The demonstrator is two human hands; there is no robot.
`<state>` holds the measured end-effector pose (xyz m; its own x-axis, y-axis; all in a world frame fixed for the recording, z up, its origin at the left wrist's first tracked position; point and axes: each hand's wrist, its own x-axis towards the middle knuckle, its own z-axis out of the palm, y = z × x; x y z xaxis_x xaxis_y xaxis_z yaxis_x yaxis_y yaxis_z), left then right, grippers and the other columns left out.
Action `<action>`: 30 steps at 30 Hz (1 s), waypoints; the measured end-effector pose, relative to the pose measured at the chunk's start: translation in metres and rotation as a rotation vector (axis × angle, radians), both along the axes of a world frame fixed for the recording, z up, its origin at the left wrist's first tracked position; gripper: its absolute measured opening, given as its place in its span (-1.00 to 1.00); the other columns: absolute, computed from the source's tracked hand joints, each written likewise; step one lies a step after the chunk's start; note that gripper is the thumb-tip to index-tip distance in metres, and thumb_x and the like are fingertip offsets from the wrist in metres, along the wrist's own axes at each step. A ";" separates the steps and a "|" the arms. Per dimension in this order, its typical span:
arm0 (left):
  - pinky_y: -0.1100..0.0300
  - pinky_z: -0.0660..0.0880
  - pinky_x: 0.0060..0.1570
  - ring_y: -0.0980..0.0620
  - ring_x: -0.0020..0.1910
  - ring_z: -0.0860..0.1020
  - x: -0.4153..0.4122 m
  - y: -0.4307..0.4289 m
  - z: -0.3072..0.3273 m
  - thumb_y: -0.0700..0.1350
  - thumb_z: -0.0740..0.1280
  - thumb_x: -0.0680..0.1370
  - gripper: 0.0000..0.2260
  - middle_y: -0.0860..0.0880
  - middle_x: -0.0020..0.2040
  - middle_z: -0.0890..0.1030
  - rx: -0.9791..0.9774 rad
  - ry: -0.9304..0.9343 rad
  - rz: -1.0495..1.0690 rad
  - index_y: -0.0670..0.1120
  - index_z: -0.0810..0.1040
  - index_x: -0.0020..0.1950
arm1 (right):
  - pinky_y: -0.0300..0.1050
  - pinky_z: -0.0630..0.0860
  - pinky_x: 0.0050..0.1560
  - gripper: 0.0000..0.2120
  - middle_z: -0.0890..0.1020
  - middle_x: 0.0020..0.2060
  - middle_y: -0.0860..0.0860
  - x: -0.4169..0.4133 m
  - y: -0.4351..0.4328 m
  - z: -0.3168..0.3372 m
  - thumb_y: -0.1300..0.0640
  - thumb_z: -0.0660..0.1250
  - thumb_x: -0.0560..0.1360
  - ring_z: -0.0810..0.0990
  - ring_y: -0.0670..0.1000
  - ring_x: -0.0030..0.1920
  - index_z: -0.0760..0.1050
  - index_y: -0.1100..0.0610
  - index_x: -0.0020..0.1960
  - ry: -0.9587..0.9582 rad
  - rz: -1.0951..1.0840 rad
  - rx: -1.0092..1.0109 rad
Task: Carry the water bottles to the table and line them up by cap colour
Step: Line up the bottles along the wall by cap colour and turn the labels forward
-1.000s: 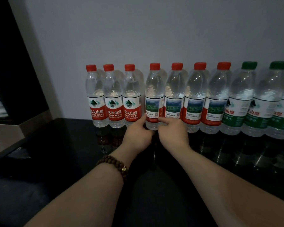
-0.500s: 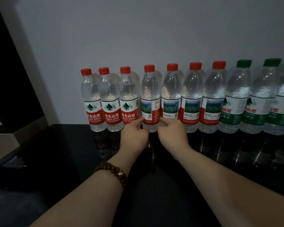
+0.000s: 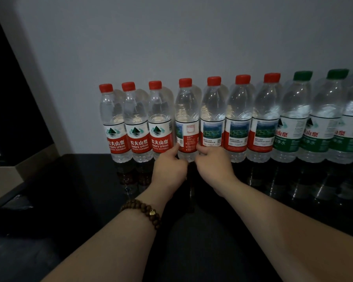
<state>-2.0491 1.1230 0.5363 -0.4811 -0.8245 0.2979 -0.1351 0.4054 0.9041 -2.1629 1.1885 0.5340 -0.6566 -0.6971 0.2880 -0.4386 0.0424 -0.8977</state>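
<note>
A row of clear water bottles stands upright against the wall on a glossy black table. Several have red caps; the green-capped bottles continue the row at the right. My left hand and my right hand pinch the lower label of the fourth red-capped bottle from either side. Its label is turned partly sideways, unlike its neighbours. A bead bracelet circles my left wrist.
The grey wall is directly behind the row. A dark panel and a beige ledge lie at the left, beside the table. The row runs out of view at the right edge.
The fourth bottle has turned about its axis between my fingers, its label now showing more of the side. The view has drifted slightly, shifting the row rightward and down.
</note>
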 end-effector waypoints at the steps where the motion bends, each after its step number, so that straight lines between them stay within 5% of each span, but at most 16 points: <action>1: 0.35 0.51 -0.10 0.41 -0.13 0.57 0.000 0.000 0.000 -0.23 0.40 0.49 -0.45 0.37 -0.15 0.62 -0.001 -0.011 -0.014 0.29 0.56 0.37 | -0.30 0.40 0.11 -0.53 0.62 0.32 -0.08 -0.001 0.000 0.000 0.21 0.32 0.49 0.55 -0.04 0.28 0.58 -0.01 0.38 -0.007 -0.006 -0.010; 4: 0.25 0.56 -0.09 0.26 -0.10 0.61 0.000 -0.002 0.000 -0.22 0.37 0.50 -0.50 0.32 -0.11 0.65 -0.012 -0.012 0.044 0.17 0.58 0.40 | -0.45 0.34 -0.05 -0.57 0.64 0.29 -0.08 -0.001 0.001 0.001 0.20 0.31 0.51 0.55 -0.12 0.21 0.60 0.01 0.36 -0.031 -0.050 -0.035; 6: 0.20 0.61 -0.07 0.20 -0.07 0.63 0.001 -0.003 -0.001 -0.22 0.35 0.50 -0.49 0.21 -0.01 0.68 -0.010 0.002 0.079 0.13 0.57 0.42 | -0.37 0.37 0.06 -0.50 0.62 0.33 -0.06 0.000 0.001 0.002 0.21 0.30 0.50 0.55 -0.07 0.27 0.54 0.03 0.43 -0.015 -0.037 -0.019; 9: 0.40 0.54 -0.14 0.35 -0.12 0.60 0.001 -0.001 0.001 -0.24 0.37 0.50 -0.42 0.34 -0.14 0.64 -0.003 -0.023 0.026 0.27 0.49 0.42 | -0.35 0.38 0.08 -0.49 0.61 0.33 -0.07 0.001 0.001 0.002 0.25 0.31 0.49 0.55 -0.11 0.20 0.54 0.02 0.42 -0.018 -0.021 -0.004; 11: 0.33 0.55 -0.02 0.29 -0.03 0.61 0.000 -0.001 0.002 -0.24 0.39 0.50 -0.43 0.34 -0.09 0.63 0.006 -0.060 -0.010 0.25 0.50 0.43 | -0.29 0.40 0.17 -0.57 0.64 0.29 -0.06 0.000 0.000 0.001 0.25 0.33 0.49 0.57 -0.05 0.27 0.61 0.03 0.33 -0.044 -0.043 -0.035; 13: 0.36 0.52 -0.13 0.29 -0.05 0.60 0.000 0.000 0.002 -0.23 0.37 0.50 -0.46 0.34 -0.14 0.61 -0.007 -0.051 0.014 0.26 0.54 0.38 | -0.28 0.41 0.17 -0.58 0.65 0.27 -0.06 0.000 0.001 0.002 0.24 0.33 0.49 0.57 -0.07 0.28 0.62 0.04 0.32 -0.068 -0.058 -0.055; 17: 0.32 0.50 -0.15 0.17 -0.04 0.60 0.002 -0.002 0.001 -0.24 0.34 0.50 -0.49 0.19 0.00 0.64 -0.018 -0.036 0.086 0.06 0.56 0.44 | -0.17 0.49 0.22 -0.48 0.59 0.36 -0.05 0.000 0.002 0.003 0.23 0.31 0.50 0.54 -0.06 0.27 0.51 0.04 0.45 -0.047 -0.031 -0.030; 22: 0.17 0.58 -0.09 0.22 -0.13 0.58 0.001 0.000 0.002 -0.25 0.34 0.49 -0.53 0.28 -0.19 0.57 -0.029 -0.045 0.039 0.09 0.61 0.36 | -0.27 0.40 0.20 -0.59 0.62 0.32 -0.04 -0.001 0.001 0.001 0.25 0.32 0.52 0.53 -0.09 0.27 0.60 0.05 0.34 -0.055 -0.056 -0.055; 26: 0.20 0.55 -0.13 -0.01 -0.01 0.65 0.001 -0.002 0.000 -0.24 0.33 0.51 -0.51 0.03 0.06 0.70 -0.011 -0.041 0.116 0.04 0.58 0.42 | -0.31 0.38 0.15 -0.52 0.60 0.35 -0.05 -0.001 0.002 0.002 0.23 0.31 0.53 0.49 -0.14 0.22 0.53 0.07 0.44 -0.049 -0.042 -0.046; 30: 0.25 0.52 -0.04 0.18 0.00 0.55 0.000 -0.002 0.000 -0.25 0.34 0.51 -0.46 0.23 0.04 0.58 -0.013 -0.048 0.055 0.09 0.53 0.47 | -0.26 0.38 0.23 -0.53 0.60 0.35 -0.05 0.000 0.001 0.001 0.26 0.31 0.50 0.50 -0.08 0.30 0.56 0.04 0.39 -0.036 -0.033 -0.040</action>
